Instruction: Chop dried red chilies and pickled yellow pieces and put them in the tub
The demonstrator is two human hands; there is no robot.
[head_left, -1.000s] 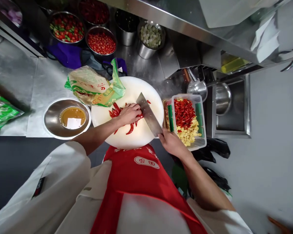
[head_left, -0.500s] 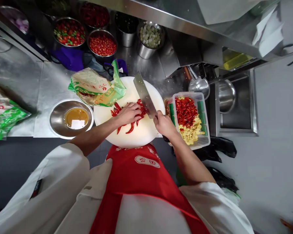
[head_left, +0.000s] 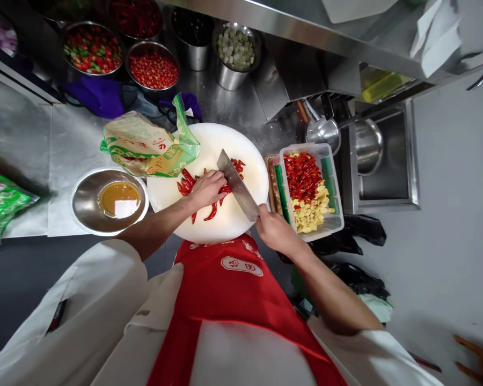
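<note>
My right hand (head_left: 277, 229) is closed round the handle of a cleaver (head_left: 237, 185), whose broad blade slants across the round white cutting board (head_left: 189, 228). Left of the blade, my left hand (head_left: 207, 188) presses its curled fingers down on red chilies, right beside the steel. One whole curved red chili (head_left: 211, 212) lies just below that hand, and others poke out to its left. Beyond the blade, on its right side, are cut red chili pieces (head_left: 237, 166). The cleaver's handle is mostly hidden in my fist.
A green-and-white plastic bag (head_left: 145, 142) overlaps the board's left edge. Left stands a steel bowl (head_left: 78, 201) of brownish liquid; right, a clear plastic tub (head_left: 338, 222) holds chopped chilies and yellow pieces. Several steel pots of ingredients, including a pot of red chilies (head_left: 153, 69), line the back.
The cleaver has come down and toward me, its blade now between my left hand and the cut pieces. My right hand has moved slightly nearer my body. The whole view has shifted a little.
</note>
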